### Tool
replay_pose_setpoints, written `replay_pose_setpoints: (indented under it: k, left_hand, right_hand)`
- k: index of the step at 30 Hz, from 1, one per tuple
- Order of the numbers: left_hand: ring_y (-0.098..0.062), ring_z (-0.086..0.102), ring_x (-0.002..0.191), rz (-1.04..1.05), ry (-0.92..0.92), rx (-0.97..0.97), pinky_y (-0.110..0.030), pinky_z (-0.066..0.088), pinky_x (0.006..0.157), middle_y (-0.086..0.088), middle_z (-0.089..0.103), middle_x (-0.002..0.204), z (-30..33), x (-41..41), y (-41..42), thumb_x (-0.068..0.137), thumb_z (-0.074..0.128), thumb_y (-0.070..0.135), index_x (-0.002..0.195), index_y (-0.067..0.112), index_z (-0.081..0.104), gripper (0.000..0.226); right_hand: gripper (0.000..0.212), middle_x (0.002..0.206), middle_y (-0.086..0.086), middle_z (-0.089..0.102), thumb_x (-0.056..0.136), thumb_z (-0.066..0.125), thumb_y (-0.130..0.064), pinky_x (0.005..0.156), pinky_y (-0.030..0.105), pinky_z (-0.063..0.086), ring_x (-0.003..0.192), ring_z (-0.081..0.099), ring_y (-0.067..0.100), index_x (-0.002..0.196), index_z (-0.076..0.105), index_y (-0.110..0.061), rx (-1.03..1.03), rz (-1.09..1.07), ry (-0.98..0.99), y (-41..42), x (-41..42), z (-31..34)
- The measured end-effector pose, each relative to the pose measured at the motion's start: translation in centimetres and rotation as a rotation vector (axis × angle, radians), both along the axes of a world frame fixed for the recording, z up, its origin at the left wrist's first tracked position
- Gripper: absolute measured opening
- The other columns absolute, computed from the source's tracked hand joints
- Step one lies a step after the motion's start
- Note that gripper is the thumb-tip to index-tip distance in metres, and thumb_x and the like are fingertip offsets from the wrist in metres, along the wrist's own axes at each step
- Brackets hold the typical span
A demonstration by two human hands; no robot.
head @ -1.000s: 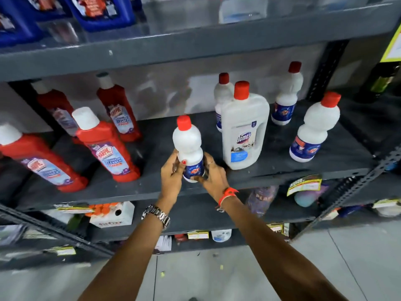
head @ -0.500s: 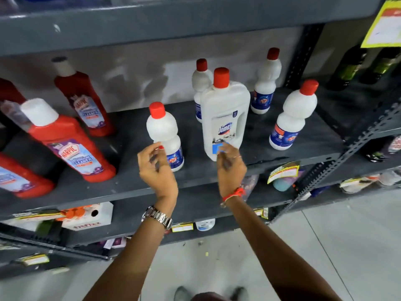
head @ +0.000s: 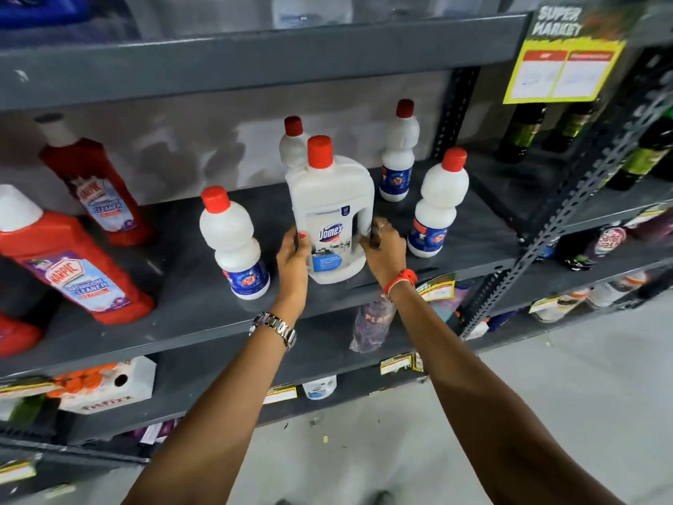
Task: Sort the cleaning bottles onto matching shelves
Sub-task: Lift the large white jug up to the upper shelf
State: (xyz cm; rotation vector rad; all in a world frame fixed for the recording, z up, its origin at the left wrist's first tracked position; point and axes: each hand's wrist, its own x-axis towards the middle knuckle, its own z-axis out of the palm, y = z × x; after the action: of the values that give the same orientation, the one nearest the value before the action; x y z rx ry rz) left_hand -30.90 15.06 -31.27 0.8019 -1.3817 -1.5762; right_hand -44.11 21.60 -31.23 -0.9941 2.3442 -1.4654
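Observation:
A large white Domex bottle (head: 333, 209) with a red cap stands on the grey middle shelf (head: 469, 246). My left hand (head: 293, 256) grips its left side and my right hand (head: 384, 246) grips its right side by the handle. A small white bottle (head: 233, 242) with a red cap stands free just left of my left hand. Three more small white bottles (head: 439, 202) stand behind and to the right. Red Harpic bottles (head: 73, 271) with white caps lean at the left end of the same shelf.
Dark green-labelled bottles (head: 520, 133) fill the shelf unit to the right, beyond a perforated upright. A yellow price sign (head: 561, 72) hangs at top right. The lower shelf holds a white box (head: 109, 386) and a purple packet (head: 371, 322). Grey floor lies below.
Both hands let go of the small white bottle, which now stands on the shelf. They moved right and closed on the large Domex bottle. The view shifted right.

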Motion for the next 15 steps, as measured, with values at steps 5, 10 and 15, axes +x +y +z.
replay_pose_setpoints:
  k: [5, 10, 15]
  left_hand:
    - [0.009, 0.065, 0.080, 0.023, 0.037, 0.014, -0.010, 0.052, 0.068, 0.025, 0.072, 0.079, 0.7, 1.7, 3.0, 0.093, 0.044, 0.016, 0.087, 0.035, 0.062, 0.027]
    - [0.001, 0.066, 0.086, -0.010, 0.145, -0.118, -0.014, 0.054, 0.074, 0.008, 0.075, 0.092, 4.4, 3.6, 5.7, 0.089, 0.053, 0.016, 0.093, 0.022, 0.069, 0.018]
    - [0.000, 0.063, 0.100, -0.117, 0.248, -0.339, -0.012, 0.050, 0.081, 0.024, 0.071, 0.095, 12.6, 4.0, 6.8, 0.086, 0.056, 0.020, 0.105, 0.031, 0.063, 0.024]
  right_hand:
    - [0.017, 0.075, 0.015, 0.068, 0.080, 0.066, -0.012, 0.054, 0.016, 0.027, 0.064, 0.047, 0.018, 0.092, 0.060, -0.002, -0.072, -0.059, 0.119, 4.6, 2.5, -0.1]
    - [0.018, 0.073, 0.015, 0.068, 0.084, 0.061, -0.013, 0.060, 0.031, 0.043, 0.065, 0.056, 0.027, 0.097, 0.061, -0.001, -0.199, -0.104, 0.266, 8.4, 4.8, 3.5]
    - [0.008, 0.059, -0.013, 0.058, 0.083, 0.063, -0.013, 0.059, 0.025, 0.037, 0.058, 0.054, 0.000, 0.087, 0.061, -0.006, -0.434, -0.184, 0.322, 9.7, 4.8, 11.1]
